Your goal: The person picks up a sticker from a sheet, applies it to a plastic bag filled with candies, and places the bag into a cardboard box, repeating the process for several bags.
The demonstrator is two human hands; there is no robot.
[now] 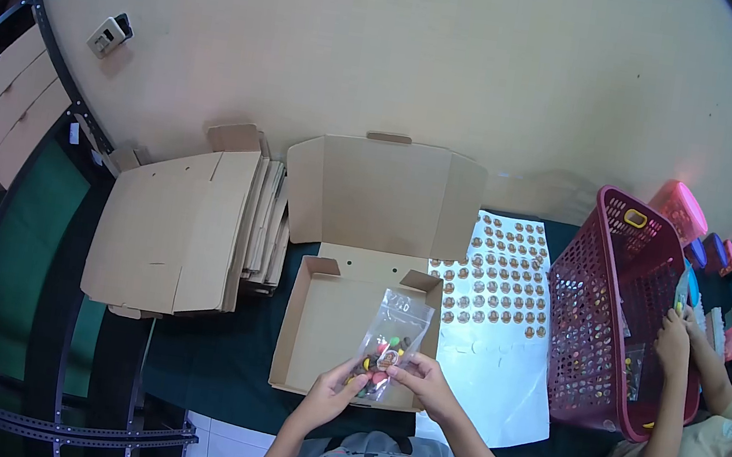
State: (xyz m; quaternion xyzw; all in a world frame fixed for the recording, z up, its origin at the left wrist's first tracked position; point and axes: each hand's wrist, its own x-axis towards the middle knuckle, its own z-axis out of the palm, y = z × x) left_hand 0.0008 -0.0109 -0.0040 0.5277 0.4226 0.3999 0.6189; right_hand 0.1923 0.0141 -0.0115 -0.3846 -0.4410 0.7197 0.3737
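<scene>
Between my two hands is a clear zip bag (401, 313) of small, colourful round pieces, held over the front of an open cardboard box (316, 315). My left hand (332, 392) grips the bag's lower left side, and my right hand (430, 385) pinches its right side. Under my right thumb a small round sticker (388, 360) shows on the bag. The box lid stands raised at the back. To the right of the box lies a white sheet (490, 377) with rows of round brown stickers.
Folded cardboard boxes (169, 229) are stacked on the left. At the right stands a maroon plastic basket (585, 334) with bags inside. A co-worker's hands (676, 338) hold something small above it. Lidded containers (682, 209) sit behind the basket, and a metal rack (75, 103) stands far left.
</scene>
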